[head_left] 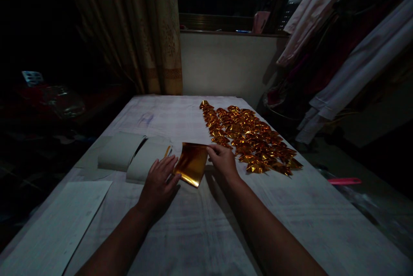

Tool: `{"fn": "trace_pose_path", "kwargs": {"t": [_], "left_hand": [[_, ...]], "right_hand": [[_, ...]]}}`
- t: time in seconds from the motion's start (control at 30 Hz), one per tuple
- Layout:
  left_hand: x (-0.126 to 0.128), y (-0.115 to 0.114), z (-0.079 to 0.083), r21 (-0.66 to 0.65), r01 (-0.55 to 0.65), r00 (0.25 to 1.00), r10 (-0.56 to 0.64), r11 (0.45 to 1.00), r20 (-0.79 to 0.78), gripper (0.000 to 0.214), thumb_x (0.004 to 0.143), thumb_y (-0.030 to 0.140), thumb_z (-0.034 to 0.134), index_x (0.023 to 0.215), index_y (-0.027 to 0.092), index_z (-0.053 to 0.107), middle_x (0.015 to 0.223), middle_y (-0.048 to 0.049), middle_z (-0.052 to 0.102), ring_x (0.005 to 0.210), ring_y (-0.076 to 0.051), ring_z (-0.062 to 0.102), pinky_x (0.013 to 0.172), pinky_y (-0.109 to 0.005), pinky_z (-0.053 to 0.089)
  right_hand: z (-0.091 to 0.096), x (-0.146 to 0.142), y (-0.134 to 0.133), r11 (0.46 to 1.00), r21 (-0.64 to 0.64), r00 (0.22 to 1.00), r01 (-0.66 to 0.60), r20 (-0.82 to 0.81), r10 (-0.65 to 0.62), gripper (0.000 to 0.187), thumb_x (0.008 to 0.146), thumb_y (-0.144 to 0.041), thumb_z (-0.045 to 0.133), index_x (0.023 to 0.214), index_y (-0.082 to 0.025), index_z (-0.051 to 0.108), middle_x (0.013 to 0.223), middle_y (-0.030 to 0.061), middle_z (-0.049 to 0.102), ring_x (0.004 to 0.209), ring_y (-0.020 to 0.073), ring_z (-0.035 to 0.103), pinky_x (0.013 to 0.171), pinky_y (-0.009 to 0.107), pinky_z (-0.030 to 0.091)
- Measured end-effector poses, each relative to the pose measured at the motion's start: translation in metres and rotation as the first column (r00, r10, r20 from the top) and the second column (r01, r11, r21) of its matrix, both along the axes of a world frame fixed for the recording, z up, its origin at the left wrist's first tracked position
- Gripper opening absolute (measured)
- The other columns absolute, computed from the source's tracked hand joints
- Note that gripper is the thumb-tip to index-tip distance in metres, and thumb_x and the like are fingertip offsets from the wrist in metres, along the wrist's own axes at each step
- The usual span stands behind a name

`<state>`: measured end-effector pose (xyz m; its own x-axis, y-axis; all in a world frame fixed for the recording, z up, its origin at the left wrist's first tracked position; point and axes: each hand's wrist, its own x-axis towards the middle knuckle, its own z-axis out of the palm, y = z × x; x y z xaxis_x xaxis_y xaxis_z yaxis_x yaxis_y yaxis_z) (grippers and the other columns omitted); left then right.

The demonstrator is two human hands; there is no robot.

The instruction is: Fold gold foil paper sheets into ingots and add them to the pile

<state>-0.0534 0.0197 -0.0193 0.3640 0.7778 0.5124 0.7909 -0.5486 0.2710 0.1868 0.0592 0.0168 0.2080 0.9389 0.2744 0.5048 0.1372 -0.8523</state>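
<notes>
A shiny gold foil paper sheet (192, 164) is slightly curved and stands in front of me, just above the cloth-covered table (200, 233). My right hand (223, 160) pinches its upper right corner between thumb and fingers. Against its lower left edge rests my left hand (163, 177), fingers stretched out and apart. Two stacks of pale paper, a left stack (119, 151) and a right stack (143, 162), lie beyond the left hand. Many folded gold foil pieces (248, 134) are heaped at the right of the table.
A white sheet (64, 220) lies at the near left of the table. A curtain (155, 31) hangs behind the far edge. Hanging clothes (348, 65) flank the right side, with a pink object (344, 181) below. A pink cup (260, 22) stands on the window sill.
</notes>
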Motion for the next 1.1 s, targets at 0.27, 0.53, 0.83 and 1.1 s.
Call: {"fn": "trace_pose_path", "kwargs": {"t": [0.27, 0.53, 0.83, 1.1], "left_hand": [[-0.002, 0.001, 0.012, -0.007, -0.121, 0.968, 0.12, 0.993, 0.22, 0.055, 0.1, 0.043, 0.043, 0.15, 0.019, 0.042, 0.147, -0.0126, 0.056, 0.136, -0.027, 0.051, 0.114, -0.047, 0.042], [0.003, -0.006, 0.013, 0.004, 0.121, 0.979, -0.12, 0.993, 0.164, 0.049, 0.105, 0.037, 0.033, 0.152, 0.025, 0.04, 0.152, -0.0088, 0.051, 0.142, -0.024, 0.045, 0.118, -0.047, 0.037], [0.027, -0.013, 0.011, -0.266, 0.265, 0.931, -0.318, 0.927, -0.18, 0.045, 0.103, 0.036, 0.038, 0.143, 0.024, 0.054, 0.15, -0.0118, 0.052, 0.144, -0.032, 0.042, 0.116, -0.066, 0.026], [0.032, -0.02, 0.015, -0.245, 0.303, 0.93, -0.342, 0.921, -0.133, 0.038, 0.102, 0.035, 0.041, 0.13, 0.024, 0.065, 0.133, -0.0096, 0.068, 0.127, -0.028, 0.058, 0.116, -0.059, 0.028]], "right_hand": [[0.024, 0.004, -0.023, 0.862, 0.469, 0.981, -0.193, 0.079, 0.177, 0.019, 0.093, -0.027, 0.058, 0.1, -0.024, 0.076, 0.1, 0.0048, 0.078, 0.097, 0.0196, 0.073, 0.091, 0.035, 0.058], [-0.022, 0.032, -0.09, 0.678, 0.491, 0.79, -0.547, 0.571, 0.224, 0.021, 0.099, -0.019, 0.053, 0.111, -0.019, 0.07, 0.106, 0.0102, 0.077, 0.095, 0.0171, 0.074, 0.082, 0.027, 0.061], [-0.027, 0.041, -0.094, 0.707, 0.396, 0.702, -0.587, 0.684, 0.199, 0.019, 0.1, -0.02, 0.052, 0.104, -0.019, 0.07, 0.104, 0.0107, 0.077, 0.096, 0.0197, 0.073, 0.08, 0.031, 0.062], [-0.026, 0.046, -0.082, 0.821, 0.248, 0.737, -0.514, 0.618, 0.274, 0.028, 0.097, -0.022, 0.053, 0.123, -0.021, 0.065, 0.12, 0.0128, 0.073, 0.111, 0.0219, 0.069, 0.094, 0.039, 0.056]]}}
